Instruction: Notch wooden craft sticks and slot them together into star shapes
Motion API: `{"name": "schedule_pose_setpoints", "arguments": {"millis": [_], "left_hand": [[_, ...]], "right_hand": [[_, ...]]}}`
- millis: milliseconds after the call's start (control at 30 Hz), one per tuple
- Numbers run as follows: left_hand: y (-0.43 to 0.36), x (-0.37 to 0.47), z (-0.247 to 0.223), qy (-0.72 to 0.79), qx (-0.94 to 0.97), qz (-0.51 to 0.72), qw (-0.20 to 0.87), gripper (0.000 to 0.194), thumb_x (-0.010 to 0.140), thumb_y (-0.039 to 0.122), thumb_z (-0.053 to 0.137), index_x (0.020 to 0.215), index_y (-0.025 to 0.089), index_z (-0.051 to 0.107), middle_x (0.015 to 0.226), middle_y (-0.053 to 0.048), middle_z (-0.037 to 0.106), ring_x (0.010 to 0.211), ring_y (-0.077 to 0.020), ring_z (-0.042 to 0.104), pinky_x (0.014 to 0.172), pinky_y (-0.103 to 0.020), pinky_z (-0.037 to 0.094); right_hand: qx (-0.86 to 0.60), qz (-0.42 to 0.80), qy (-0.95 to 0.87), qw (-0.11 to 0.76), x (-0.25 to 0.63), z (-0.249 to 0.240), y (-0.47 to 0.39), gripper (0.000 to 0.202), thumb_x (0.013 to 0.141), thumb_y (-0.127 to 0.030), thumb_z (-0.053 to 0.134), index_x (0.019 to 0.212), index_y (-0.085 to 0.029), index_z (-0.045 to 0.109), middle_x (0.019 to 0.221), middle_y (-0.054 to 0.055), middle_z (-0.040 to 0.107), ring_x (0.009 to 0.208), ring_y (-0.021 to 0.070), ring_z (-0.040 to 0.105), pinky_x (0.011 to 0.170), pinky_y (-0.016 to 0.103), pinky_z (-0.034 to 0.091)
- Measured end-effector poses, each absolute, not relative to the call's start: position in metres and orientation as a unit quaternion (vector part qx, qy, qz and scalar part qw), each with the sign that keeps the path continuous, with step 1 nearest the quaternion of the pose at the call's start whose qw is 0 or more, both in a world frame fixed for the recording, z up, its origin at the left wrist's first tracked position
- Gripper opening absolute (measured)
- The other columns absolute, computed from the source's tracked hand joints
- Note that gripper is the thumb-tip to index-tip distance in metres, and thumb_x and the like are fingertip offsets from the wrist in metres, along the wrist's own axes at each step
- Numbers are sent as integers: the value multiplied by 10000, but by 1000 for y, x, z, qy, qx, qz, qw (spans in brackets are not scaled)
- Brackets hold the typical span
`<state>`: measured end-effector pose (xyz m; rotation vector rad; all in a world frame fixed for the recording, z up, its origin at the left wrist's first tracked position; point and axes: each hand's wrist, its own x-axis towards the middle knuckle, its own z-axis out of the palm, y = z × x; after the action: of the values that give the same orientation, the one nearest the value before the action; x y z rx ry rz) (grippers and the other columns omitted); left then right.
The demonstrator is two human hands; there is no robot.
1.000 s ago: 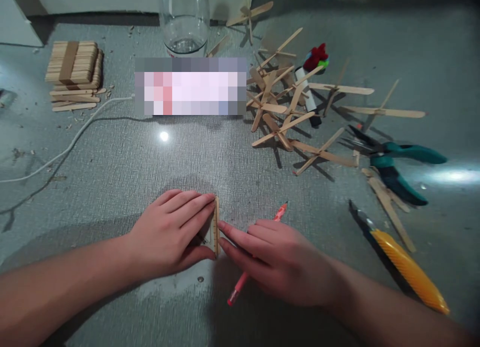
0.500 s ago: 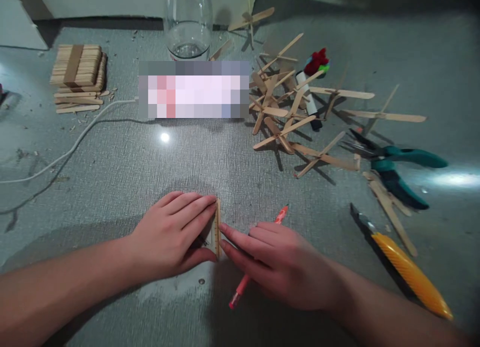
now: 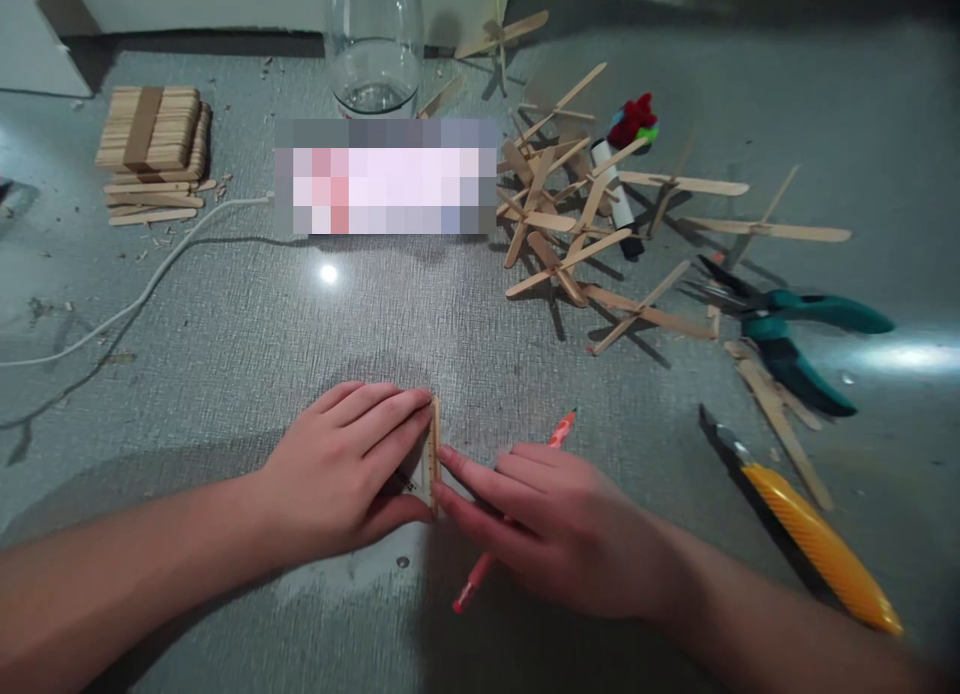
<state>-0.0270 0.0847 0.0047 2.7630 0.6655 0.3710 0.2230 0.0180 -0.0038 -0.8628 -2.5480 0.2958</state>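
Note:
My left hand [image 3: 341, 464] rests on a clear plastic ruler [image 3: 415, 477], its fingertips at the top and its thumb at the bottom, pinning it to the table. A thin wooden craft stick [image 3: 436, 424] lies upright in view along the ruler's marked edge. From the right, the index finger and another finger of my right hand [image 3: 555, 524] touch the side of the stick. That same hand keeps a red pencil [image 3: 471, 586] tucked slantwise under its fingers, point up and away. Most of the ruler is hidden under my left hand.
At the back left lies a banded bundle of craft sticks [image 3: 146, 129]. Crossed stick pieces [image 3: 559, 264] spread at the back right. Pliers [image 3: 795, 334] and a yellow utility knife [image 3: 817, 544] lie right. A glass bottle [image 3: 375, 64] stands behind a blurred-out item with a white cable [image 3: 161, 274].
My right fingers shift very slightly against the stick, and the pencil's eraser end tips a little left. My left hand stays in place.

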Motion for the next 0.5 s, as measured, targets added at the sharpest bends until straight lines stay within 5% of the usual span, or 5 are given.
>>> {"name": "schedule_pose_setpoints", "arguments": {"millis": [333, 500], "left_hand": [[85, -27, 4, 230, 952, 120, 161, 652, 938, 594, 621, 1310, 59, 624, 1402, -178, 651, 1193, -332, 630, 972, -477, 508], [84, -28, 5, 232, 953, 117, 153, 647, 954, 603, 591, 1313, 66, 623, 1410, -165, 649, 1198, -325, 625, 983, -467, 497]], "right_hand": [[-350, 156, -899, 212, 217, -1, 19, 332, 1095, -211, 378, 1146, -94, 684, 893, 74, 764, 591, 139, 547, 557, 316, 395], [-347, 160, -901, 207, 218, 2, 20, 324, 1094, -204, 386, 1144, -90, 684, 939, 83, 779, 605, 136, 579, 561, 319, 408]]}}
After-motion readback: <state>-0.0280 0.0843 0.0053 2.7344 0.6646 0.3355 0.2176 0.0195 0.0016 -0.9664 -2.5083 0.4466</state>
